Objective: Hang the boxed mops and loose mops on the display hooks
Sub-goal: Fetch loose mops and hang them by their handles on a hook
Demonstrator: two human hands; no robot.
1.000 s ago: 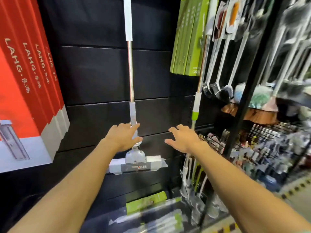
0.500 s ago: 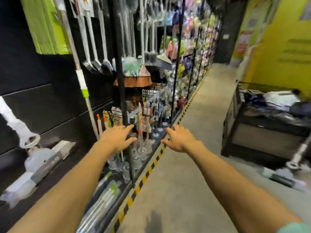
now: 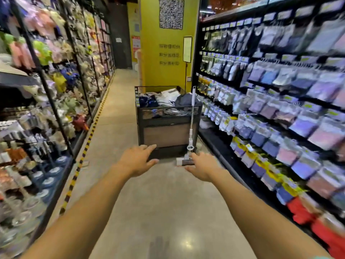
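Hands, left hand (image 3: 137, 159) and right hand (image 3: 202, 167), reached empty and loose-fingered toward a loose mop (image 3: 190, 135) leaning unhung against the cart (image 3: 168, 131).

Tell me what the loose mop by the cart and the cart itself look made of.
Loose mop: pole looks like bare metal with white plastic fittings, shiny grey against matt white; head material unclear. Cart: dark, probably metal frame with a brown, wood-look side panel.

- One loose mop (image 3: 190, 128), leaning upright against the cart.
- One black cart (image 3: 168, 126) in the aisle.
- Two bare hands: left hand (image 3: 137, 159), right hand (image 3: 202, 166).
- One QR-code poster (image 3: 171, 13) on the yellow wall.
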